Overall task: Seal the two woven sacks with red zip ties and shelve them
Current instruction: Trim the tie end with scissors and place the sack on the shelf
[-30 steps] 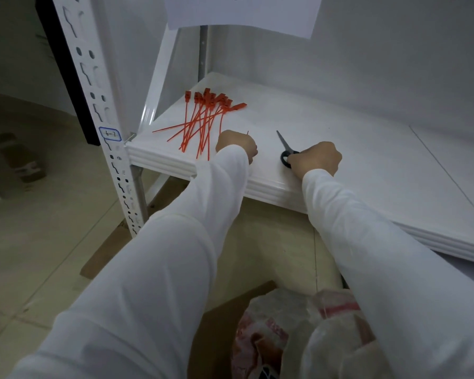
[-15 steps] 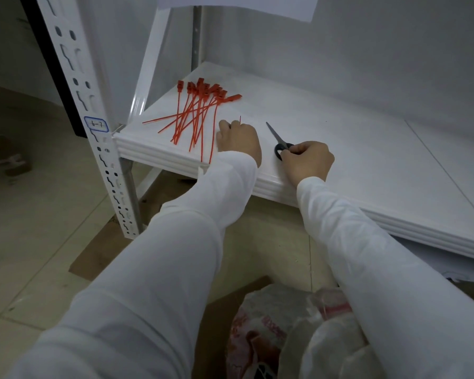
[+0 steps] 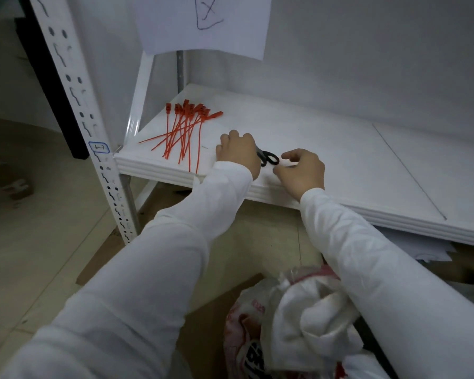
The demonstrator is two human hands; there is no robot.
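Left sleeve (image 3: 153, 269) long, white, loosely creased, right sleeve (image 3: 381, 269) alike, plain cuffs

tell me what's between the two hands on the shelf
Black scissors lie on the shelf between left hand and right hand, seen in the head view.

Glossy white shelf (image 3: 326, 149), woven sacks (image 3: 293, 324)

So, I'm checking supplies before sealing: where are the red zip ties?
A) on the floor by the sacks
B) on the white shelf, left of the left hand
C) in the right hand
B: the red zip ties lie bundled on the white shelf, left of the left hand.
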